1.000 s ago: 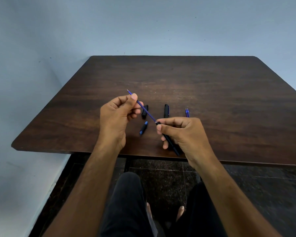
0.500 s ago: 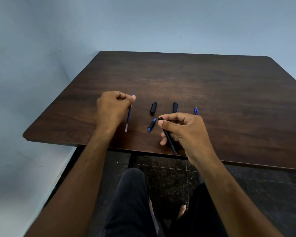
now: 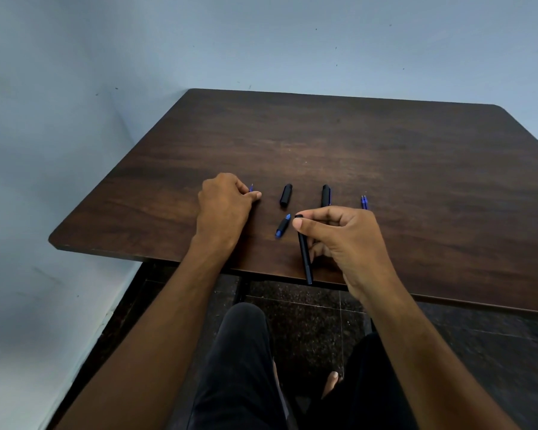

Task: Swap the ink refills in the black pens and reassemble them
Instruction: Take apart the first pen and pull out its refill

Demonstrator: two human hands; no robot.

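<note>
Lowering refill tableward, left hand descended.

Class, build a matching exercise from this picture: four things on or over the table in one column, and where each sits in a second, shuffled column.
Things:
1. pen barrel
2. blue-tipped piece
3. pair of refills
4. pen cap

Places:
A. far right, beyond the right hand
B. held in the right hand
C. lying between the hands, nearer the person
D. lying between the hands, farther back

Pairs: 1-B, 2-C, 3-A, 4-D
</note>
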